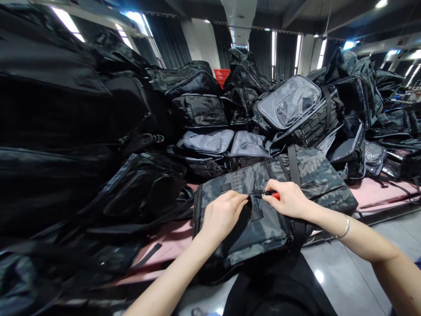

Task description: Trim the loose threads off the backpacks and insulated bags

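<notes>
A dark camouflage backpack lies in front of me, partly over a pink surface. My right hand is closed around small thread snips with black blades and a red part; the tips point left, close above the fabric. My left hand is at the backpack's left half, its thumb and fingertips pinched together just left of the blade tips. Whatever is between those fingertips is too small to make out. A dark strap crosses the backpack to the right of my hands.
Black bags are heaped high on the left. Behind the backpack are more camouflage bags, some open with grey linings. A pink-covered surface runs beneath them. A red crate stands at the back; pale tiled floor shows at right.
</notes>
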{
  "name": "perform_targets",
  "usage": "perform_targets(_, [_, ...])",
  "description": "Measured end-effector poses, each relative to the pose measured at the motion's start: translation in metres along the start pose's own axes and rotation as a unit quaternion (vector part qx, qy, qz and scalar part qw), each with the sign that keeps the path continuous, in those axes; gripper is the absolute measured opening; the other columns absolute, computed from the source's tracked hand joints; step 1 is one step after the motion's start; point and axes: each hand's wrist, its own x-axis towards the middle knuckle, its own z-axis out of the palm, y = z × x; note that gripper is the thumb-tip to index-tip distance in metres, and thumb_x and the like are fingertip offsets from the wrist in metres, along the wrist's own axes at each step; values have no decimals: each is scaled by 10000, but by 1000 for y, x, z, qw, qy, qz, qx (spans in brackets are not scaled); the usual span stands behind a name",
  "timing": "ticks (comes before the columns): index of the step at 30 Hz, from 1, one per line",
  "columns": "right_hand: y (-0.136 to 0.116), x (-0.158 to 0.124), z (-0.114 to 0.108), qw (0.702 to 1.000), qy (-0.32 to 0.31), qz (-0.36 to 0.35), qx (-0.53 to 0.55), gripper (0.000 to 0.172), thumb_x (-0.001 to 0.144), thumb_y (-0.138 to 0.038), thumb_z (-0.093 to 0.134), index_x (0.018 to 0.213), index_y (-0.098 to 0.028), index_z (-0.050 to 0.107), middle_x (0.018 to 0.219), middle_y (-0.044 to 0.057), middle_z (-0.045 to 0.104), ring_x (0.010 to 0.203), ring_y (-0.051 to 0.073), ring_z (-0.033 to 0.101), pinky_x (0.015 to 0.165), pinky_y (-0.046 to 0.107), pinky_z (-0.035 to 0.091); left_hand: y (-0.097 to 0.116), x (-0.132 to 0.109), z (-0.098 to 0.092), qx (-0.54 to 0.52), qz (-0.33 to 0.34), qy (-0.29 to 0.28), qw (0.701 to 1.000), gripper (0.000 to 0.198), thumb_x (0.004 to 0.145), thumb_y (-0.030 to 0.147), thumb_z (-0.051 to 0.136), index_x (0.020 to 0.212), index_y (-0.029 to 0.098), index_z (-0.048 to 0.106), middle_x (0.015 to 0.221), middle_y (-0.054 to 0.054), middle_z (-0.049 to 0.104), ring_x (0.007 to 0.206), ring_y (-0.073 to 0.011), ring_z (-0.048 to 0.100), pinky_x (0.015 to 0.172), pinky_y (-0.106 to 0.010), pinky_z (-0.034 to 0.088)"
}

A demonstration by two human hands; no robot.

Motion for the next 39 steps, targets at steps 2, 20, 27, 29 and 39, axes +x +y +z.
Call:
perform_targets(2, [0, 0, 1, 1000, -1, 4, -3, 130, 848, -333, 542, 904, -216, 558, 729, -6, 649, 674, 151, 615, 608, 220, 354, 5, 0, 1, 54, 20, -5, 998, 272, 882, 305, 415, 926, 231, 673, 893, -42, 681, 816, -163, 615, 684, -243, 447])
perform_targets(20, [-12, 12, -10, 994, -68, -33, -73, 144, 859, -347, 534, 914, -218, 567, 701, 8, 661, 665, 175, 624, 564, 235, 308, -8, -8, -3, -174, -87, 42, 980, 266, 827, 399, 448, 810, 192, 614, 810, -46, 663, 733, -163, 611, 677, -265, 462])
perform_targets(27, [-10, 15, -6, 999, -28, 20, -27, 125, 863, -330, 516, 908, -223, 562, 690, -12, 651, 654, 158, 611, 586, 225, 335, -1, 2, 4, -137, -96, -8, 986, 176, 800, 358, 527, 845, 226, 635, 822, -13, 641, 757, -161, 590, 666, -262, 427])
perform_targets(29, [-8, 14, -5, 999, -26, 23, -16, 126, 857, -331, 521, 903, -222, 562, 687, -15, 648, 646, 156, 606, 589, 225, 339, 3, 5, 6, -108, -102, -21, 989, 142, 803, 334, 528, 790, 225, 618, 797, -5, 616, 758, -162, 578, 643, -259, 404])
perform_targets(39, [-9, 13, -3, 997, -60, -2, -44, 175, 842, -363, 547, 940, -220, 569, 695, -7, 666, 682, 178, 630, 588, 236, 324, -6, 0, 13, -151, -102, 11, 983, 150, 822, 221, 405, 704, 201, 495, 759, -20, 548, 749, -166, 541, 680, -274, 403])
